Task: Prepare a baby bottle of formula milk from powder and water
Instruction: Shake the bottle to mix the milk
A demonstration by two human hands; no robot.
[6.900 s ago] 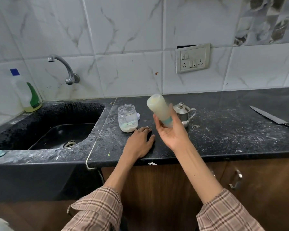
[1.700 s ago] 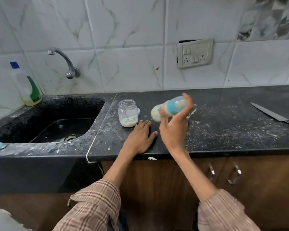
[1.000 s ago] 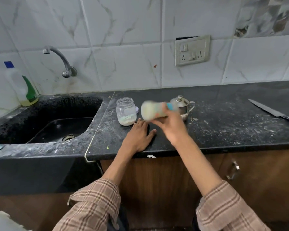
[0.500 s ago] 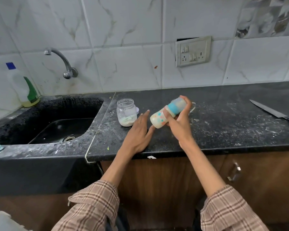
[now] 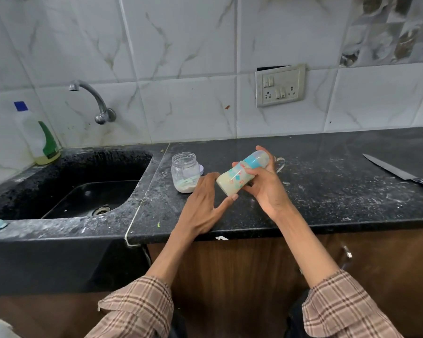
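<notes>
My right hand (image 5: 264,189) grips a baby bottle (image 5: 239,175) full of pale milk, with a blue collar and a clear cap. The bottle lies tilted above the black counter (image 5: 327,191), base down to the left and cap up to the right. My left hand (image 5: 203,206) is raised off the counter with its fingers straight, and its thumb and fingertips sit against the bottle's base. Just left of the hands stands an open glass jar (image 5: 185,172) with white powder at its bottom. The small steel pot is almost hidden behind the bottle; only its handle (image 5: 280,163) shows.
A black sink (image 5: 88,191) with a wall tap (image 5: 95,101) lies to the left, a dish-soap bottle (image 5: 40,140) at its back corner. A long knife (image 5: 401,174) lies on the counter at far right. White powder is scattered over the counter. A switch plate (image 5: 280,85) is on the tiled wall.
The shaking has stopped and the bottle is held still, tilted. My left hand has lifted from the counter and come up against the bottle's base.
</notes>
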